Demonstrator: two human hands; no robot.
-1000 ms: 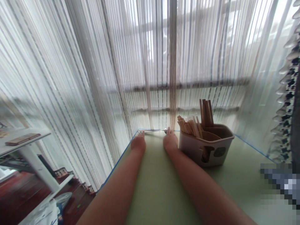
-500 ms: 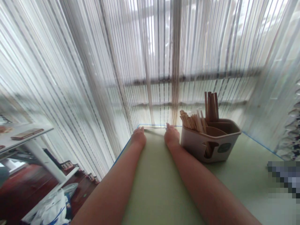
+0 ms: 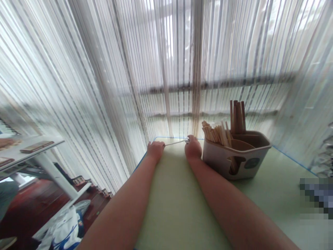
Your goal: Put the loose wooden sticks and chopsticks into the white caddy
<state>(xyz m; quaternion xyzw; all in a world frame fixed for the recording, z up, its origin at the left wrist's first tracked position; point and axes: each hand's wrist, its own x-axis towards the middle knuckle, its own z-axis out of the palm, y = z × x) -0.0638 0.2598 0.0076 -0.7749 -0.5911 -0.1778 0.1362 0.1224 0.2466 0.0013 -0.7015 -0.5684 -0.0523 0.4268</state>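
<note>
At the far edge of the pale green tabletop (image 3: 177, 194), a thin, shiny metal piece of cutlery (image 3: 174, 142) spans the gap between my hands. Whether it is a spoon or a fork I cannot make out. My left hand (image 3: 155, 150) is closed around the end of its slim handle. The wider end, on the right, is in the closed fingers of my right hand (image 3: 193, 147). It tilts a little, higher on the right, and appears lifted off the surface. Close to my right wrist stands a beige utensil holder (image 3: 221, 165) with wooden sticks (image 3: 214, 134) and chopsticks (image 3: 238, 118).
Striped sheer curtains (image 3: 109, 69) hang right behind the table's far edge. To the left is a white table (image 3: 49, 147) bearing a flat brown-edged item (image 3: 37, 146). A plastic bag (image 3: 66, 229) lies below it. A pixelated patch (image 3: 316, 198) covers something at the right.
Both hands have closed more firmly on the cutlery, and it has gone from lying nearly level near the surface to raised and slanted. The view has shifted slightly, moving the holder rightward.
</note>
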